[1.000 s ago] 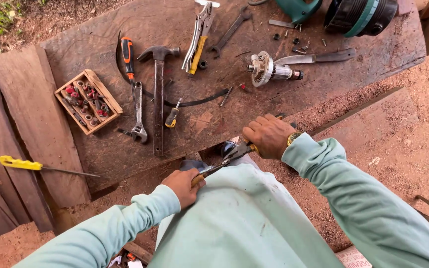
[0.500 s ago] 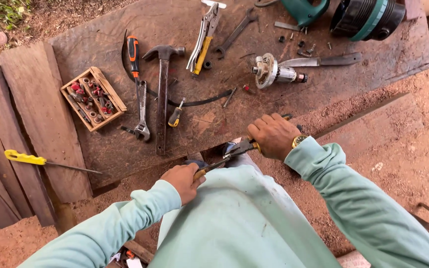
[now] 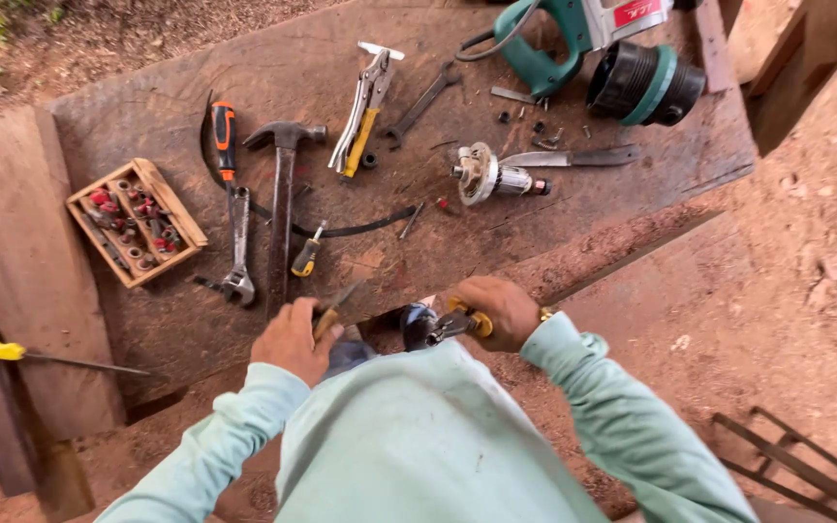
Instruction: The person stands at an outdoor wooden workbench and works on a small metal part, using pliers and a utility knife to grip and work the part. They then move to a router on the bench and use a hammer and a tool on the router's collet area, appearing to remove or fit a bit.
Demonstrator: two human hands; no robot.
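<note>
Wooden box (image 3: 136, 223) near the counter's (image 3: 632, 208) left edge holds small red and grey parts; left hand (image 3: 293, 339) clenches a tool (image 3: 333, 308), right hand (image 3: 496, 312) grips yellow-handled pliers (image 3: 455, 325).

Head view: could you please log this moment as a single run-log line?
left hand: grips thin tool | right hand: grips yellow-handled pliers on dark part | wooden bench: hammer, socket box

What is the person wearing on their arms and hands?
Both arms are covered by long, loose sleeves of a pale mint-green shirt, reaching down to the wrists with soft folds. The left hand is bare, with no glove. The right hand is bare too, and a gold-coloured wristband or watch peeks out at the cuff. No rings can be made out on the fingers.
</note>
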